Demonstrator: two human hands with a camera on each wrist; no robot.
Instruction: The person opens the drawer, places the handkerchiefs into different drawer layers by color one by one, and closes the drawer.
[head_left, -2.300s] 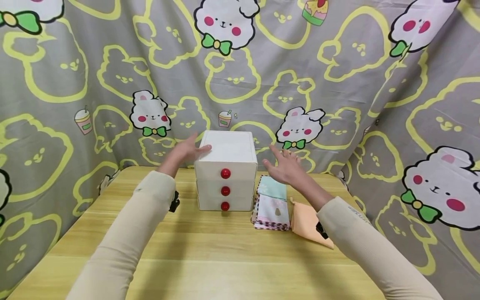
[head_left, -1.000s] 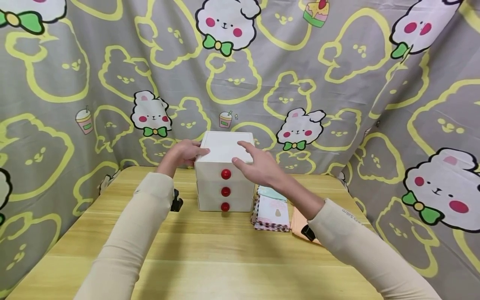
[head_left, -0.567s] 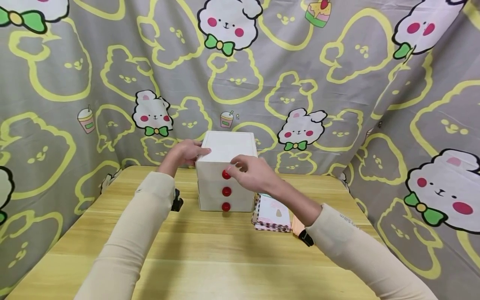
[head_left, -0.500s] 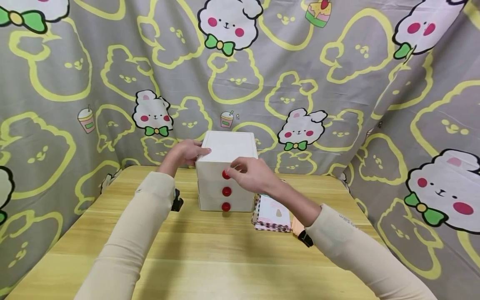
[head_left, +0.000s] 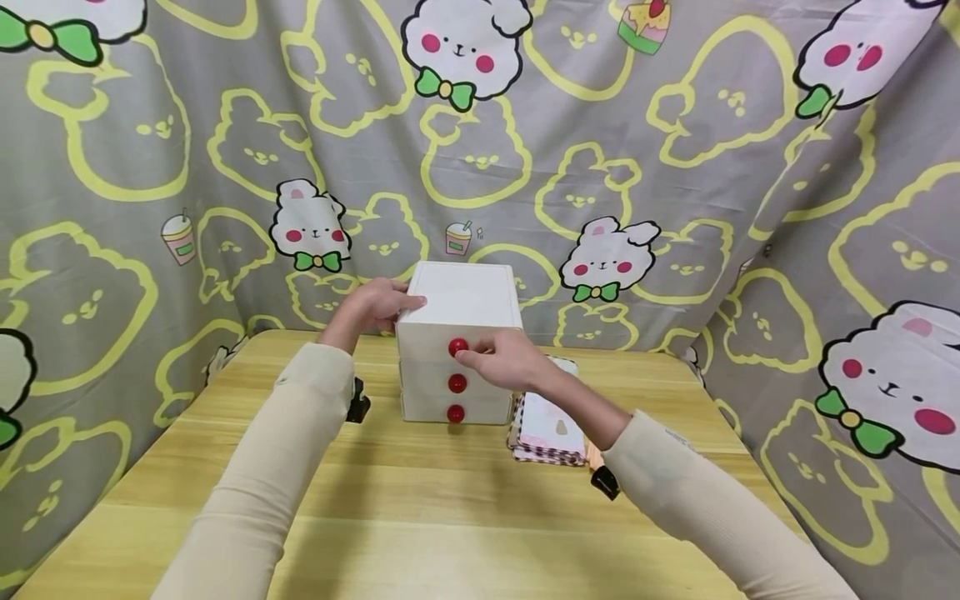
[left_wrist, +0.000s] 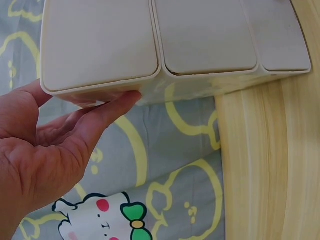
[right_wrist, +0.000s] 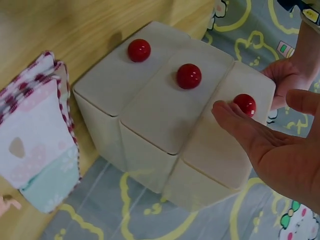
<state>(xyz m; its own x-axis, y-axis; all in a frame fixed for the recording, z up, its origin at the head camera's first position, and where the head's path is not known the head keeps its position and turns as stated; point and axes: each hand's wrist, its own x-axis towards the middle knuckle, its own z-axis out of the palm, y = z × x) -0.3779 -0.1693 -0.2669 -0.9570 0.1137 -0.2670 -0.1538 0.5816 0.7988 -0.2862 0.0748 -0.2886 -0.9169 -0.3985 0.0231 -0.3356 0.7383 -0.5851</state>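
Observation:
A white three-drawer cabinet [head_left: 467, 293] with round red knobs stands on the wooden table. My left hand [head_left: 375, 304] steadies its upper left edge, the thumb over the top panel and fairly straight fingers along the side, as the left wrist view shows. My right hand [head_left: 510, 358] is at the top knob [right_wrist: 245, 105]. In the right wrist view its fingertips are right at the knob's edge, the fingers nearly straight and the thumb standing apart. The middle knob [head_left: 457, 383] and bottom knob [head_left: 455, 413] are untouched. All drawers look closed.
A stack of folded cloths [head_left: 551, 425] with checked edges lies right of the cabinet, partly under my right forearm. Beside it, an orange cloth [head_left: 593, 456] is mostly hidden by the arm. A patterned curtain [head_left: 480, 225] hangs close behind the table [head_left: 420, 517].
My right hand has come from the cabinet's right, across its top edge, down to the top knob. My left hand has settled on the upper left edge. The drawers look unmoved.

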